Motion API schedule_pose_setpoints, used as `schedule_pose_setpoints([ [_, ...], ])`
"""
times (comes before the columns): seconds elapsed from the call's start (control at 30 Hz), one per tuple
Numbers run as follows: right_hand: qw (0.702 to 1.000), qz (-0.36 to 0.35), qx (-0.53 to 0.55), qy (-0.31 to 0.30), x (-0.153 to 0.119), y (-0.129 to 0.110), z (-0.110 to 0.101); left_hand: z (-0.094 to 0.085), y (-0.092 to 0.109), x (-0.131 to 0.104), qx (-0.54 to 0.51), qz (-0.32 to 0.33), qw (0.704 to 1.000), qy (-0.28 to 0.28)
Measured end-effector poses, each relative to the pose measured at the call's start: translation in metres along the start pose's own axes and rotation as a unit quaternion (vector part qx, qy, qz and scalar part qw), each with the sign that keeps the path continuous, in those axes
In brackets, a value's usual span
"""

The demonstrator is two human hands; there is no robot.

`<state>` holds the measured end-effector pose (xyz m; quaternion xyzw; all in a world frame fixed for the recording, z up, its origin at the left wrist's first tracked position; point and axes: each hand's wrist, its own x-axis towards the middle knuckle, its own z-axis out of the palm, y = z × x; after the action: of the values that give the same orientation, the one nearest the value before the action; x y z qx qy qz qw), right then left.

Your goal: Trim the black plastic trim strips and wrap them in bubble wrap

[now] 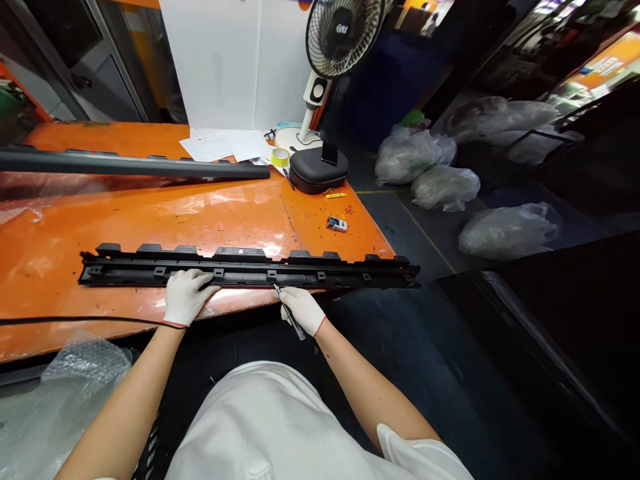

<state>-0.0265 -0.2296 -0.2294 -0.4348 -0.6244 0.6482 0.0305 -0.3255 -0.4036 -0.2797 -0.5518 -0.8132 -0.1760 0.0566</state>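
A long black plastic strip (pixel 345 272) with raised tabs and small square clips lies along the front edge of the orange table, its right end jutting past the corner. My left hand (pixel 186 297), in a white glove with a red cuff, rests on the strip's near edge left of its middle, fingers wrapped over it. In my right hand (pixel 300 309), also gloved, is a slim cutter-like tool (pixel 295 323), whose tip points at the strip's near edge below a clip. The fingers of that hand are closed round the tool.
Behind lies a second long dark strip (pixel 150 165) on the orange table (pixel 240 213). A black case (pixel 318 171) with a phone, yellow tape (pixel 280 157) and a fan (pixel 316 90) stand at the back right. Plastic bags (pixel 445 187) lie on the floor; a black cable (pixel 90 319) crosses left.
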Motion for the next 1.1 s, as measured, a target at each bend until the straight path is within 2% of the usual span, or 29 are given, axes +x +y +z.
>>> schedule_pose_setpoints([
  [0.17, 0.998, -0.011, -0.046, 0.045, 0.005, -0.005, 0.007, 0.001, 0.007, -0.001, -0.023, -0.009, 1.000, -0.005],
  [0.4, 0.995, 0.002, -0.078, 0.069, 0.006, -0.002, 0.001, -0.001, 0.007, -0.001, -0.019, -0.012, 1.000, -0.004],
  [0.8, 0.998, -0.003, -0.042, 0.054, 0.016, 0.007, 0.000, 0.004, 0.004, -0.002, -0.026, -0.005, 1.000, 0.003],
  [1.1, 0.996, -0.024, -0.077, 0.025, 0.021, 0.008, 0.001, 0.003, 0.004, -0.001, -0.022, -0.009, 1.000, -0.008],
])
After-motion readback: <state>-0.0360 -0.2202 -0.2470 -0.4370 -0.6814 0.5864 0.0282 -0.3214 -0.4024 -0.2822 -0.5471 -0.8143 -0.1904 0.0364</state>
